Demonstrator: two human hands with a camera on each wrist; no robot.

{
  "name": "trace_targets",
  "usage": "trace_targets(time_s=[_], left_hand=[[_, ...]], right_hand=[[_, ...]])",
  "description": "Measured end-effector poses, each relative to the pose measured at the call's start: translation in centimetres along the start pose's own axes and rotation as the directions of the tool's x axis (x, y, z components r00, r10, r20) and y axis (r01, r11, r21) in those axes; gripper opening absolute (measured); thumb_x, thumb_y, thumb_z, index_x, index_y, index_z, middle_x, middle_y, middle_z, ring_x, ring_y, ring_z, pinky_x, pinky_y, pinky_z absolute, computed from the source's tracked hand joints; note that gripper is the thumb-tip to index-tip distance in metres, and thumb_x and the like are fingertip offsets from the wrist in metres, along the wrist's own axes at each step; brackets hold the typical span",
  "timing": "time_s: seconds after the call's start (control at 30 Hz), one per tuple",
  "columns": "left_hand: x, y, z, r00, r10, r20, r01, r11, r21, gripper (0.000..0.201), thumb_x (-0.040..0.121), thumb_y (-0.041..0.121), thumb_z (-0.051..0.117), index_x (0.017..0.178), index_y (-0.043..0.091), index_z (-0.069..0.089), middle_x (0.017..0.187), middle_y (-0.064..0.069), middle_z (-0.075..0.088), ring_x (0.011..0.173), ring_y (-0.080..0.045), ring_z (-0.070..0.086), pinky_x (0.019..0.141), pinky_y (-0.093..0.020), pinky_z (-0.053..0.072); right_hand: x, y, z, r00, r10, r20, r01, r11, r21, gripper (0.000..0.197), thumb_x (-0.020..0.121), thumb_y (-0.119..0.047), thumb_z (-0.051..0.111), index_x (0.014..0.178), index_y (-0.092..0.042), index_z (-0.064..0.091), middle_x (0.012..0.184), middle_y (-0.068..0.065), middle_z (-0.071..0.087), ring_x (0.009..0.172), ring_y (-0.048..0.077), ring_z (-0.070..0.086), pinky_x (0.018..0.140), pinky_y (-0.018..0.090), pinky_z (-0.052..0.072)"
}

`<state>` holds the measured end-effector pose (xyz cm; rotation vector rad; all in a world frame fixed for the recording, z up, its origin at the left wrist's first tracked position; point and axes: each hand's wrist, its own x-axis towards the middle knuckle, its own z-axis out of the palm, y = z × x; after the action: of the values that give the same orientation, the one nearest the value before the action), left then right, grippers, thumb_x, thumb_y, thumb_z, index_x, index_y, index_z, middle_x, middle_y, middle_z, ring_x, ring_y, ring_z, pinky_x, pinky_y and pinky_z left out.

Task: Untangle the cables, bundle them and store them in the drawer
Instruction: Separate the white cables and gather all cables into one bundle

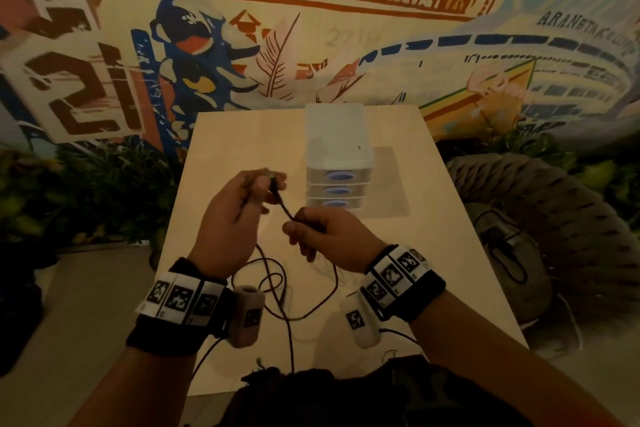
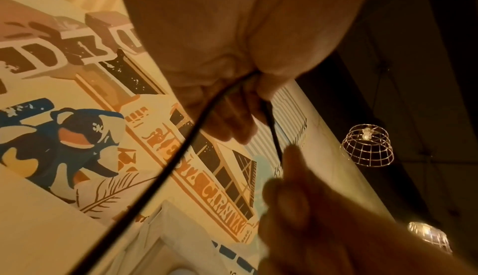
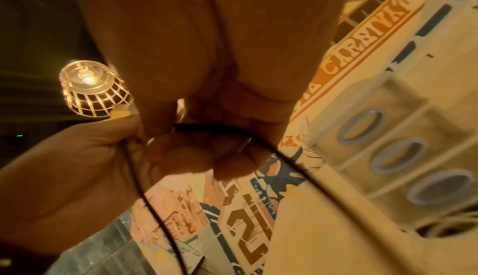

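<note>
A thin black cable [image 1: 284,211] runs between both hands above the table. My left hand [image 1: 242,199] pinches the plug end, its fingers curled round the cable [image 2: 191,138]. My right hand [image 1: 311,230] grips the same cable a little lower and to the right, fingers curled over it [image 3: 207,127]. The rest of the cable hangs down in loose loops [image 1: 277,288] on the table between my wrists. A white three-drawer box [image 1: 337,156] with blue oval handles stands just behind my hands, drawers closed in the head view.
The pale wooden table [image 1: 433,253] is small, with its edges close on both sides. A knitted pouf [image 1: 554,218] with a dark cable on it sits to the right. Plants and a painted mural wall lie behind. A thin pale wire [image 1: 325,267] lies under my right hand.
</note>
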<state>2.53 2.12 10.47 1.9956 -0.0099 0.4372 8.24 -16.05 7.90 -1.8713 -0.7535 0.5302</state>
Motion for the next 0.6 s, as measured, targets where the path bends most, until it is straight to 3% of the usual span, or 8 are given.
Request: trace_targets(time_s=[0.07, 0.13, 0.2, 0.27, 0.33, 0.4, 0.47, 0.6], left_hand=[[0.0, 0.3, -0.7, 0.989, -0.101, -0.105, 0.073, 0.967, -0.243, 0.034, 0.110, 0.028, 0.033, 0.100, 0.013, 0.060, 0.089, -0.002, 0.073, 0.080, -0.024, 0.071, 0.076, -0.039, 0.059], [0.0, 0.7, -1.8, 0.971, -0.185, -0.154, 0.112, 0.913, -0.392, 0.035, 0.111, 0.029, 0.029, 0.094, 0.012, 0.055, 0.064, -0.003, 0.059, 0.059, -0.023, 0.061, 0.063, -0.037, 0.059], [-0.1, 0.7, -2.4, 0.957, -0.245, -0.156, 0.160, 0.893, -0.421, 0.037, 0.110, 0.036, 0.030, 0.087, 0.016, 0.052, 0.055, 0.000, 0.041, 0.045, -0.018, 0.044, 0.047, -0.030, 0.050], [-0.3, 0.5, -2.4, 0.954, -0.283, -0.103, 0.220, 0.888, -0.403, 0.040, 0.108, 0.043, 0.035, 0.080, 0.019, 0.050, 0.053, 0.001, 0.035, 0.042, -0.016, 0.033, 0.041, -0.025, 0.037], [-0.6, 0.7, -1.9, 0.968, -0.251, -0.025, 0.232, 0.922, -0.311, 0.041, 0.103, 0.051, 0.045, 0.072, 0.023, 0.047, 0.053, 0.002, 0.035, 0.043, -0.015, 0.031, 0.045, -0.027, 0.032], [-0.8, 1.1, -1.2, 0.991, -0.114, 0.077, 0.116, 0.993, -0.026, 0.041, 0.092, 0.059, 0.058, 0.076, 0.023, 0.049, 0.058, 0.003, 0.047, 0.050, -0.018, 0.042, 0.054, -0.033, 0.038], [-1.0, 1.9, -0.5, 0.969, -0.053, 0.242, -0.002, 0.975, 0.221, 0.036, 0.085, 0.062, 0.063, 0.088, 0.028, 0.055, 0.067, 0.007, 0.062, 0.054, -0.017, 0.050, 0.057, -0.031, 0.042], [-1.3, 2.5, -0.4, 0.918, -0.096, 0.384, -0.029, 0.951, 0.307, 0.037, 0.089, 0.064, 0.052, 0.074, 0.033, 0.062, 0.057, 0.004, 0.057, 0.051, -0.011, 0.050, 0.054, -0.034, 0.039]], right_hand=[[-1.1, 1.9, -0.1, 0.997, 0.070, 0.020, -0.069, 0.997, -0.039, 0.032, 0.100, -0.045, 0.055, 0.078, -0.025, 0.066, 0.069, 0.003, 0.067, 0.063, 0.010, 0.064, 0.071, 0.029, 0.054], [-2.7, 4.1, -0.5, 0.988, 0.153, -0.016, -0.153, 0.986, -0.070, 0.037, 0.099, -0.048, 0.055, 0.072, -0.024, 0.065, 0.066, 0.000, 0.064, 0.063, 0.009, 0.060, 0.070, 0.025, 0.050], [-4.3, 5.6, -0.7, 0.977, 0.208, -0.050, -0.213, 0.971, -0.111, 0.041, 0.095, -0.050, 0.060, 0.066, -0.021, 0.065, 0.062, -0.006, 0.060, 0.062, 0.005, 0.057, 0.068, 0.020, 0.044], [-5.0, 5.3, -0.7, 0.978, 0.195, -0.072, -0.203, 0.971, -0.123, 0.045, 0.094, -0.051, 0.061, 0.068, -0.014, 0.066, 0.063, -0.006, 0.060, 0.062, 0.004, 0.057, 0.067, 0.017, 0.043], [-4.7, 3.6, -0.4, 0.985, 0.142, -0.096, -0.153, 0.981, -0.122, 0.048, 0.097, -0.050, 0.055, 0.073, -0.008, 0.059, 0.064, 0.002, 0.059, 0.062, 0.009, 0.056, 0.065, 0.020, 0.044], [-4.0, 1.3, -0.3, 0.992, 0.061, -0.110, -0.076, 0.988, -0.138, 0.047, 0.099, -0.045, 0.054, 0.075, -0.005, 0.049, 0.066, 0.010, 0.050, 0.061, 0.017, 0.050, 0.064, 0.030, 0.042], [-3.5, -0.9, -0.2, 0.994, -0.027, -0.105, 0.012, 0.991, -0.134, 0.037, 0.099, -0.034, 0.058, 0.079, -0.004, 0.049, 0.070, 0.010, 0.050, 0.064, 0.021, 0.048, 0.063, 0.035, 0.040], [-3.3, -1.9, -0.7, 0.996, -0.063, -0.063, 0.055, 0.991, -0.118, 0.021, 0.088, -0.014, 0.070, 0.085, -0.006, 0.051, 0.067, -0.004, 0.044, 0.058, 0.007, 0.038, 0.057, 0.022, 0.033]])
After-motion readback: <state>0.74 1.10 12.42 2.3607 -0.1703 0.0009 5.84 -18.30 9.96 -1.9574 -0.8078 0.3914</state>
